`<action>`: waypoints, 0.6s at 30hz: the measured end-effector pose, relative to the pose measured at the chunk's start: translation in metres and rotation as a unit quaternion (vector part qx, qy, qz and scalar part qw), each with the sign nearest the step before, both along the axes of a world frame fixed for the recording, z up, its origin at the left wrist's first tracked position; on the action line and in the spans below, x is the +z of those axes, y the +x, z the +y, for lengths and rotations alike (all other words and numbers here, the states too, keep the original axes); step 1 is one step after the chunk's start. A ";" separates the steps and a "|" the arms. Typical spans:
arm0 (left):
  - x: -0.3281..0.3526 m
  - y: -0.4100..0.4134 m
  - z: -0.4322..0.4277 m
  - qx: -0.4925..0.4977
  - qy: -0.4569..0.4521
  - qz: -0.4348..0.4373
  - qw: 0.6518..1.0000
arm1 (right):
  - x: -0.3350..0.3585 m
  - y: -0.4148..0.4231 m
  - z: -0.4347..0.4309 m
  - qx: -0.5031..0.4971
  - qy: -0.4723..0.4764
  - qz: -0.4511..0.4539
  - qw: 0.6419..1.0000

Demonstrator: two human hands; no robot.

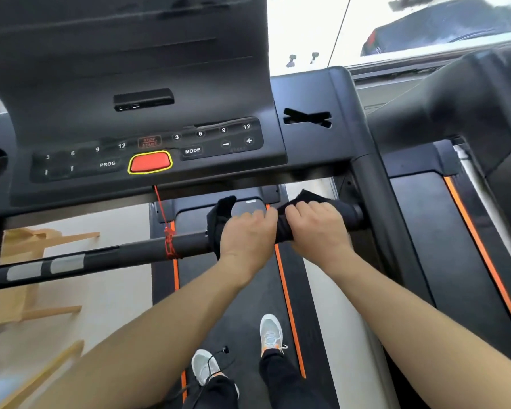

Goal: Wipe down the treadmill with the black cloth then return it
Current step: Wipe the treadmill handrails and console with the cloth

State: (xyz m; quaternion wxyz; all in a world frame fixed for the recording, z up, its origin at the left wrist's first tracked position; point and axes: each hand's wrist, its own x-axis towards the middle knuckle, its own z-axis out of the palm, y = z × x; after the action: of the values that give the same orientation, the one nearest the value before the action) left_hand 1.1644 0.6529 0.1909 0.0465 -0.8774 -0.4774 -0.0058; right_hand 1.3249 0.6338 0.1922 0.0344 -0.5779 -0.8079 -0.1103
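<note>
The black cloth (pixel 307 199) is wrapped over the treadmill's horizontal handlebar (pixel 124 255), near the bar's right end. My left hand (pixel 248 231) grips the cloth-covered bar, with a flap of cloth sticking up to its left. My right hand (pixel 316 225) grips the cloth on the bar right beside it, close to the right upright. The treadmill console (pixel 148 149) with its red stop button (pixel 150 162) sits above and behind both hands. The cloth under my palms is hidden.
A red safety cord (pixel 168 240) is tied around the bar left of my hands. My feet in grey shoes (pixel 270 332) stand on the belt (pixel 248 305). A second treadmill (pixel 455 231) stands to the right. Wooden furniture (pixel 36 261) is on the floor at left.
</note>
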 end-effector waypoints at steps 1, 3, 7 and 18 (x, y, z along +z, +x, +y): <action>0.003 0.005 0.003 0.011 -0.039 0.004 0.999 | 0.006 0.000 0.007 -0.010 -0.055 -0.004 0.998; 0.017 0.016 0.017 0.037 -0.171 0.012 0.984 | 0.029 0.002 0.026 -0.029 -0.267 -0.005 0.963; 0.040 0.035 0.062 0.029 -0.522 0.010 0.853 | 0.057 0.022 0.073 -0.069 -0.597 0.081 0.795; -0.003 0.043 0.004 -0.042 0.019 -0.010 0.999 | -0.003 0.035 0.007 0.001 0.013 0.007 1.000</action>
State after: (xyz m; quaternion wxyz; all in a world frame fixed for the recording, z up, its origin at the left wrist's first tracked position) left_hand 1.2076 0.6573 0.1882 0.0580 -0.8954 -0.4406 -0.0259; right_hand 1.3596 0.6410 0.1896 0.0474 -0.5773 -0.8067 -0.1166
